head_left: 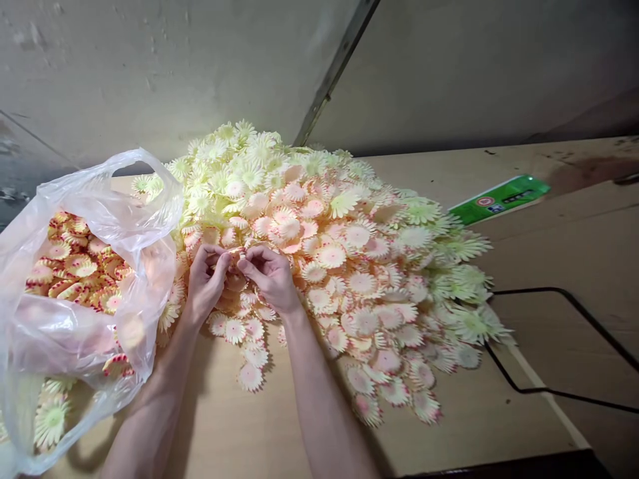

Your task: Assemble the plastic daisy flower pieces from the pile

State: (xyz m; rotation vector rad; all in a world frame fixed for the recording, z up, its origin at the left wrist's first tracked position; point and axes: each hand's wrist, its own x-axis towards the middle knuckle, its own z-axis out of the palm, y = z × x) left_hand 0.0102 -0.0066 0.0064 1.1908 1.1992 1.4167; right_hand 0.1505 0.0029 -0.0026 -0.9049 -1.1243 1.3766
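A large heap of artificial flower pieces (332, 256), thin frilled discs, spreads over the table; many are pale pink with pink-tipped edges. Greener, more deeply cut flower pieces (214, 159) lie along its back and right side. Over the heap's front left part, my left hand (208, 274) is closed in a pinch between thumb and fingers. Just beside it, nearly touching, my right hand (269, 273) pinches as well. Between the fingertips shows a small pale flower piece (242, 253), mostly covered by the fingers.
A translucent plastic bag (144, 246) stands open at the left, holding yellowish flower pieces (74, 256) with red edges. A green printed packet (499, 199) lies at the back right. A bent black metal rod (574, 303) reaches across the right side. Behind the table (249, 426) rises a grey wall (200, 66).
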